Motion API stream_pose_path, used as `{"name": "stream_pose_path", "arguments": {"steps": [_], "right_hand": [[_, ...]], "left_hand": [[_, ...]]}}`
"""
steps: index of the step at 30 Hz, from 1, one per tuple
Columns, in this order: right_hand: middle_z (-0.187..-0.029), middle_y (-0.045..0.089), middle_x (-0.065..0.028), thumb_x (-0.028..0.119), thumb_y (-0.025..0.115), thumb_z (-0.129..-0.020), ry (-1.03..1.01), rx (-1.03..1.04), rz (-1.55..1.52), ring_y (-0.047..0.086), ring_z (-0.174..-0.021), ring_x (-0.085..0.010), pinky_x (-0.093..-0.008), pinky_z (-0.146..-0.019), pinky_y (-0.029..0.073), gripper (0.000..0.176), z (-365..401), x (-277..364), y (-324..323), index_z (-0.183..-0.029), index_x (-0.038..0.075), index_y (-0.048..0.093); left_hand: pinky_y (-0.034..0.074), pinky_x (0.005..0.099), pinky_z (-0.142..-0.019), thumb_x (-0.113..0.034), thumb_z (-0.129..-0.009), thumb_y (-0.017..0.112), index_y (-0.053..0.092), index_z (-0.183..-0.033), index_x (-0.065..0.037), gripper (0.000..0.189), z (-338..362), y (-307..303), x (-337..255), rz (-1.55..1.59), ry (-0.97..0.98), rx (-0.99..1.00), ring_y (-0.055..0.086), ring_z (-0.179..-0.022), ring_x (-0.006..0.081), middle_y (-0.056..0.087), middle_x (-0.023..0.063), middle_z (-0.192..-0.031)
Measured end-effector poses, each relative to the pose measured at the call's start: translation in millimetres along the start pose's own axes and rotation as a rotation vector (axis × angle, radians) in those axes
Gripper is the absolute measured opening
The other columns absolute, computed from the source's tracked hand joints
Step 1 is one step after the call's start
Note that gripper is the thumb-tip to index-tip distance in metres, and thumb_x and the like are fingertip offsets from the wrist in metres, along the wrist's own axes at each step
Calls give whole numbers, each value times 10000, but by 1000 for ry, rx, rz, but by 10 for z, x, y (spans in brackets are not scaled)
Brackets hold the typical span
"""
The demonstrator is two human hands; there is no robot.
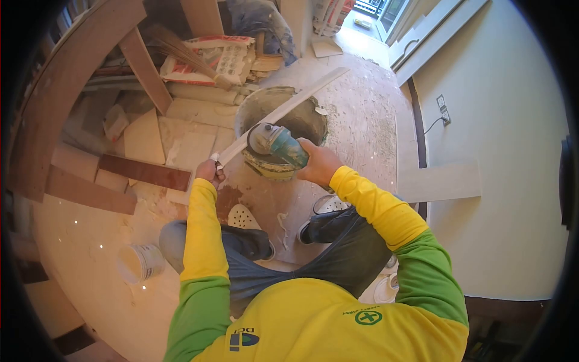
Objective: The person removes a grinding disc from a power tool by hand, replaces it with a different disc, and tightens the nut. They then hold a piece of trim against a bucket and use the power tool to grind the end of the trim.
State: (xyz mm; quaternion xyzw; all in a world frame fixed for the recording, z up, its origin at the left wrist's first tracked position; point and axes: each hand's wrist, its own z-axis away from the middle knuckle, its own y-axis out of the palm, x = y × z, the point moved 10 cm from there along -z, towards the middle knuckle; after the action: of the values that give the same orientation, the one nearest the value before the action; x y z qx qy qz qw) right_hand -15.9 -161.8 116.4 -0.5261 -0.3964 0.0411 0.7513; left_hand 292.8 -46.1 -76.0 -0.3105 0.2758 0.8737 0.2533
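Note:
My left hand [209,172] grips the near end of a long, narrow pale tile strip [295,102] that slants up and away over a round bucket [313,123] of grey mortar. My right hand [318,163] holds a teal angle grinder [277,145], its round disc guard resting against the strip close to my left hand. I am crouched, my knees and white shoes [243,216] below the hands.
A small white bucket [140,262] stands on the floor at left. Dark wooden boards [145,172] and pale tiles lie at upper left beside cement bags [211,60]. A loose tile [440,181] leans by the right wall, near a wall socket [443,108].

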Motion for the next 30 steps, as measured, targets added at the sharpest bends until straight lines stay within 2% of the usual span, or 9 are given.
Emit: {"name": "stream_pose_path", "arguments": {"steps": [3, 7, 12, 15, 19, 22, 25, 30], "right_hand": [[-1046, 691, -263, 276, 777, -683, 10, -51, 30, 656, -993, -450, -472, -893, 535, 743, -79, -161, -180, -1361, 133, 509], [-1089, 700, -244, 268, 778, -672, 209, -145, 63, 673, -1024, -404, -423, -924, 532, 698, -369, -774, -638, -1317, 96, 574], [-1128, 698, -236, 293, 784, -656, 375, -280, 54, 661, -1077, -396, -422, -952, 522, 701, -598, -1389, -1173, -1293, 74, 590], [-1140, 697, -228, 281, 780, -651, 411, -309, 73, 659, -1088, -386, -409, -957, 519, 708, -572, -1473, -1239, -1301, 78, 589], [-1149, 692, -237, 279, 776, -655, 298, -239, 3, 656, -1088, -392, -411, -967, 513, 738, -460, -1217, -955, -1332, 67, 574], [-1146, 688, -250, 280, 778, -660, 208, -152, -6, 656, -1079, -409, -421, -964, 514, 776, -318, -762, -648, -1364, 55, 542], [-1138, 684, -266, 279, 780, -667, 108, -118, 42, 650, -1076, -427, -435, -957, 515, 816, -220, -364, -318, -1401, 61, 498], [-1088, 682, -288, 307, 759, -710, 21, -26, 50, 645, -1046, -462, -484, -914, 524, 784, 4, 257, 113, -1415, 130, 466]], "left_hand": [[341, 301, -421, -269, -991, 615, 547, -851, -91, 237, -30, -19, -1, -7, 18, 7, 396, -460, 140, 457, 28, -635], [332, 296, -414, -282, -985, 630, 542, -844, -85, 257, -44, -29, -5, -10, 33, 19, 400, -450, 139, 461, 30, -626], [332, 296, -408, -280, -977, 640, 532, -834, -75, 272, -53, -34, -47, -65, 71, 4, 400, -442, 140, 455, 33, -620], [336, 309, -401, -269, -974, 637, 527, -824, -68, 274, -122, -18, -43, -59, 84, 13, 404, -440, 146, 454, 40, -621], [343, 331, -388, -244, -971, 626, 536, -812, -51, 267, -39, -37, -81, -57, 92, -37, 414, -441, 161, 467, 56, -623], [326, 314, -418, -276, -987, 625, 524, -851, -92, 250, 84, 60, -105, -48, 67, -15, 402, -462, 154, 460, 36, -647], [312, 307, -412, -264, -984, 623, 527, -843, -89, 244, 101, 64, -106, -55, 63, -24, 382, -458, 146, 473, 37, -658], [304, 303, -411, -249, -979, 620, 532, -826, -85, 241, 139, 79, -123, -29, 56, -32, 372, -456, 141, 480, 40, -653]]}}
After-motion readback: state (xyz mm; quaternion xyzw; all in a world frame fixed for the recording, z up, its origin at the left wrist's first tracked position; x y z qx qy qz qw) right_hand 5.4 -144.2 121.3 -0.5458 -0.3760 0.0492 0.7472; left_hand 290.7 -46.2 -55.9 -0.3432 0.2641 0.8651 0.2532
